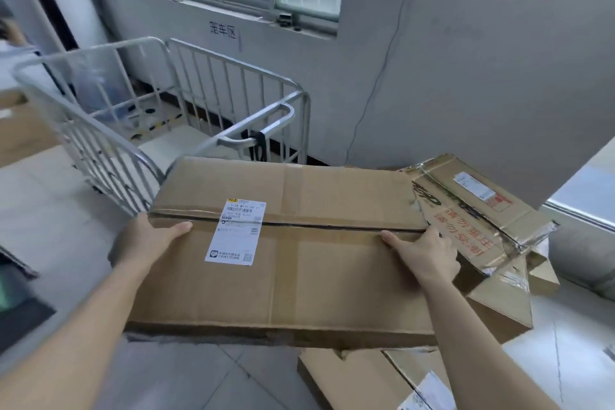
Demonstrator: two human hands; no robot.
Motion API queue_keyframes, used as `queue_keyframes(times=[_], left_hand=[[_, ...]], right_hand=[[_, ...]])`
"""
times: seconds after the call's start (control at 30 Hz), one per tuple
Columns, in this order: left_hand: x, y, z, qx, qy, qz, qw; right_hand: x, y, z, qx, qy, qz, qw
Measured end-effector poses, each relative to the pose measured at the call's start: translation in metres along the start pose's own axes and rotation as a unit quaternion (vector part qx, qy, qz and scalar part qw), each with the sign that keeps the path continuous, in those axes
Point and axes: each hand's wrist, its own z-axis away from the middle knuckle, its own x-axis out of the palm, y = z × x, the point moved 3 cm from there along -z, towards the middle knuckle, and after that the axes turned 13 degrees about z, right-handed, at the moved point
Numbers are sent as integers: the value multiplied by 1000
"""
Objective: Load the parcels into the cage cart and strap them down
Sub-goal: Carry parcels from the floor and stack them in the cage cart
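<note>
I hold a large flat brown cardboard parcel [299, 263] with a white shipping label in front of me. My left hand [146, 240] grips its left edge and my right hand [422, 253] grips its right edge, thumbs on top. The silver metal cage cart [206, 76] stands just beyond the parcel, at the left centre, with barred sides and a white floor. A black strap [258, 143] hangs from its near right rail. No parcel shows inside the cart.
A torn cardboard box [482, 220] with red print lies at the right, touching my parcel. More flat boxes [372, 379] lie on the tiled floor below. A white wall with a window is behind the cart. A brown box [20, 130] sits at the far left.
</note>
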Motion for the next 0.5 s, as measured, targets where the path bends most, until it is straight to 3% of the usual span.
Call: queue_keyframes(times=[0.5], left_hand=[[-229,10,-150,18,82,-5,996]], right_hand=[[-25,-285,64,-135,68,-20,988]])
